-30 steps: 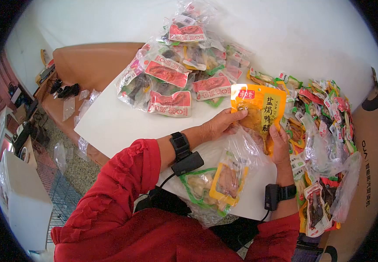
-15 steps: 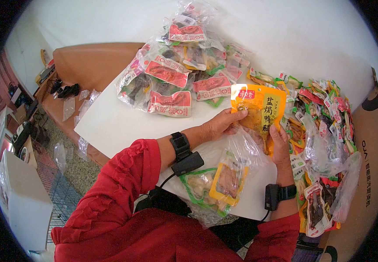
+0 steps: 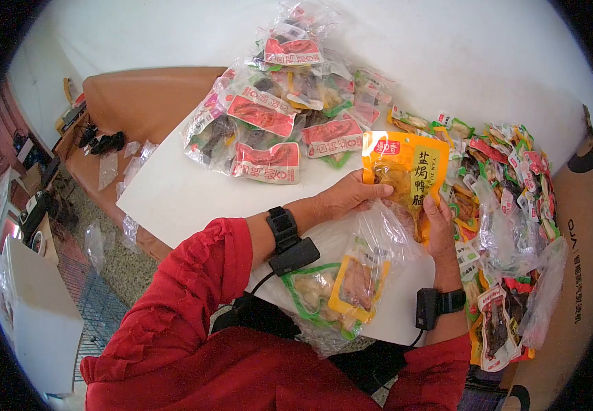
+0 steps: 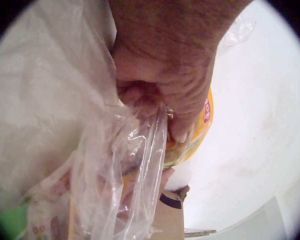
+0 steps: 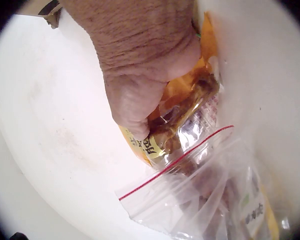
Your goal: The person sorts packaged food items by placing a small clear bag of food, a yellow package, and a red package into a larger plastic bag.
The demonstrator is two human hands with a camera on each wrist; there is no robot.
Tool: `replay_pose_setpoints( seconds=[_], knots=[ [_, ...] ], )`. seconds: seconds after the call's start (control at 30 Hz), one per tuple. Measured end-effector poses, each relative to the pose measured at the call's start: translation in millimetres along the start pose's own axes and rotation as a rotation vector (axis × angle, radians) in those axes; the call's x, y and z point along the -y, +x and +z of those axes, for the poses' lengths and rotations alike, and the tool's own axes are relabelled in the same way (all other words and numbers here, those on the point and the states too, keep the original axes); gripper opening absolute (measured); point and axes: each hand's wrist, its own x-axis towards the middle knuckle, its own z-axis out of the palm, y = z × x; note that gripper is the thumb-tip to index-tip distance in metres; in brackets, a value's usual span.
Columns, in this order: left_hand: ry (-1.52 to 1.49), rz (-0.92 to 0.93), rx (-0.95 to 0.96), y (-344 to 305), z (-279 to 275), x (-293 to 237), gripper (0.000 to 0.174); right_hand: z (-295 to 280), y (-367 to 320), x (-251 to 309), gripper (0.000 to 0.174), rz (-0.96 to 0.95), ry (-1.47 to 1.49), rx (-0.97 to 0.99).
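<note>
White desk [image 3: 173, 195] by a pale wall [image 3: 461, 68], with brown sofa [image 3: 139, 103], speckled floor [image 3: 122, 264] and cardboard box [image 3: 577, 226] around it; on it, a heap of bagged packets [image 3: 266, 113] and a mound of loose packets [image 3: 509, 205]. Partly hidden: the lower end of the orange packet [image 3: 396, 164], behind the clear bag [image 3: 392, 236], and several fingertips. Packet: held above the desk, printed front up, long axis running roughly away from the wearer, slightly slanted, left hand [image 3: 351, 195] gripping its left side and the bag, right hand [image 3: 439, 229] pinching its right edge.
</note>
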Motion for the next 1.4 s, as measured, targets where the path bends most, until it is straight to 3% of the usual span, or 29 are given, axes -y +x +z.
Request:
replay_pose_setpoints(
  seconds=[1.03,1.4],
  knots=[
    [0.045,0.003,-0.025,1.0,0.4,1.9,0.042,-0.7,2.1,-6.9,0.033,0.059,0.209,-0.004],
    [0.021,0.012,-0.012,5.7,-4.0,7.3,0.040,-0.5,0.8,-3.8,0.035,0.039,0.101,-0.013]
  ],
)
